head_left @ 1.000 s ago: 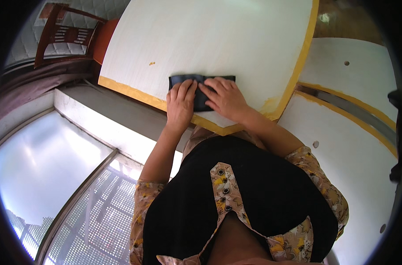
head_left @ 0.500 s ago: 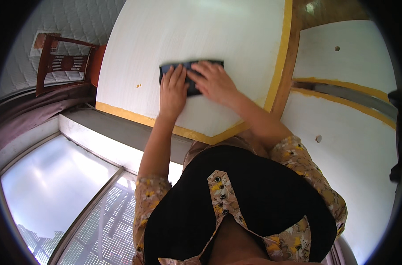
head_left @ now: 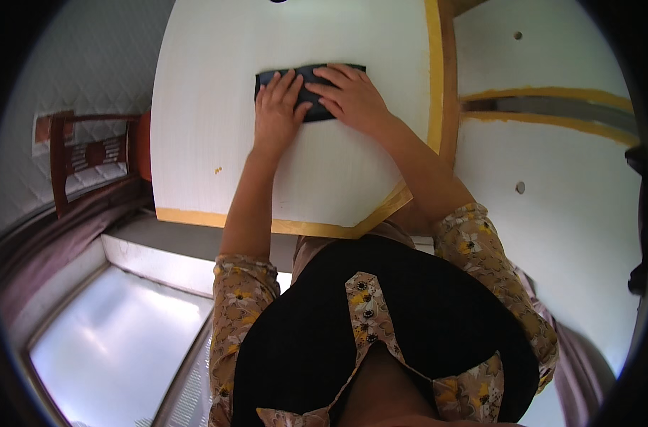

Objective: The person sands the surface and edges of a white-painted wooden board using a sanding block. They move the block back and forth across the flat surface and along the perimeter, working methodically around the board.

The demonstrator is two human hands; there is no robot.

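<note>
A flat, dark blue-black rectangular piece (head_left: 317, 114), which looks like folded cloth, lies on a white table (head_left: 203, 92). My left hand (head_left: 276, 110) rests on its left part, fingers stretched out and slightly apart. On the right part lies my right hand (head_left: 356, 99), fingers spread and pointing leftward. Both palms face down, and the two thumbs come near each other at the lower side. The piece's upper edge and corners show past my fingers; much of its surface is covered by my hands.
Yellow tape (head_left: 267, 226) runs along the table's edges. A small yellow mark (head_left: 218, 170) is left of my left forearm. A reddish wooden chair (head_left: 96, 153) stands at the left, a bright window (head_left: 117, 341) lower left. White panels (head_left: 545, 164) are on the right. Something black (head_left: 278, 1) peeks in at the top.
The view has turned, and the table sits straighter in it. Both hands and the dark piece lie farther from me, also farther from the yellow mark. My hands remain on the piece.
</note>
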